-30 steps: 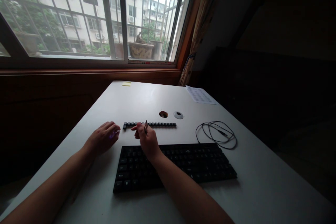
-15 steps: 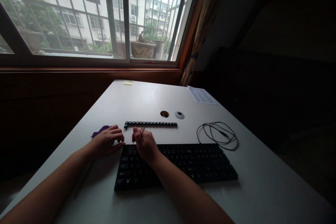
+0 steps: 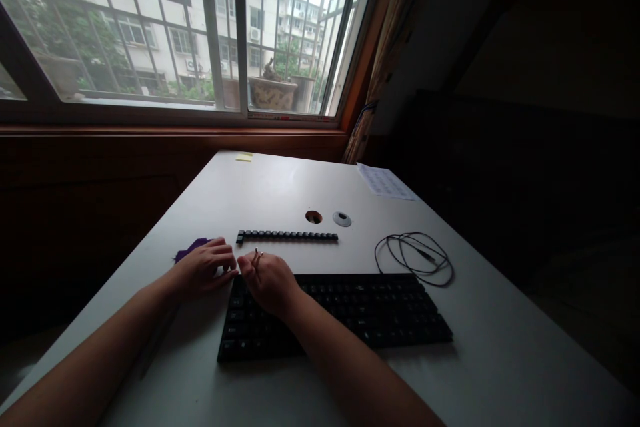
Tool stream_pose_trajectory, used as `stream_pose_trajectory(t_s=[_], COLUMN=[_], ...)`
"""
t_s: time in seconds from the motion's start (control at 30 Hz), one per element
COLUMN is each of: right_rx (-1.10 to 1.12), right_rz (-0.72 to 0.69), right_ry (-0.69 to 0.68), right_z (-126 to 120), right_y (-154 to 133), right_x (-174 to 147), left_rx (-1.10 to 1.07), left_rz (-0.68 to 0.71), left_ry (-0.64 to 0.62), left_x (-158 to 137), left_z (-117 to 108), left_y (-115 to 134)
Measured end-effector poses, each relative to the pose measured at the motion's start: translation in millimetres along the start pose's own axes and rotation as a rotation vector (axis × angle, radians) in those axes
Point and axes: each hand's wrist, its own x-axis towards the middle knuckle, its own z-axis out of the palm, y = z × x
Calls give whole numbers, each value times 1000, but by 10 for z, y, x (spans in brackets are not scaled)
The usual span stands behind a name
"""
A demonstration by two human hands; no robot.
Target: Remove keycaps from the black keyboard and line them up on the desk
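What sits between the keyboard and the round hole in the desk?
A row of small dark keycaps lies between the keyboard and the round hole, as the head view shows.

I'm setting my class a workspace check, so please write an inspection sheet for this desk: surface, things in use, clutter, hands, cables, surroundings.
Surface: smooth white desktop with a round hole and a round grey cover beside it.
Things in use: black rectangular keyboard; row of small black keycaps beyond it; thin tool, kind unclear.
Clutter: purple item, partly hidden; yellow paper slip; white printed sheet.
Hands: right hand grips the tool above the keyboard; left hand near the keyboard's far left corner, grip unclear.
Cables: thin black cable, loosely coiled.
Surroundings: barred window, patterned curtain; right side too dark to tell.
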Motion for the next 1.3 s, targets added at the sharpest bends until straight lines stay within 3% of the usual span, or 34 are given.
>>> stream_pose_trajectory(t_s=[0.3,0.63,0.83,1.07,1.3], right_rx=[-269,-303,-312,-234,-260], right_rz=[50,113,224,243,275], right_ry=[59,55,130,132,113], right_z=[83,56,86,56,95], right_y=[-3,-58,-74,-24,12], right_x=[-20,-39,-52,-38,-35], left_rx=[-1,-10,39,32,-1], left_rz=[-3,-55,21,55,82], left_ry=[-3,38,33,118,63], left_x=[-24,-34,-48,-62,-22], left_z=[77,114,134,117,54], left_y=[-92,-50,-95,-72,30])
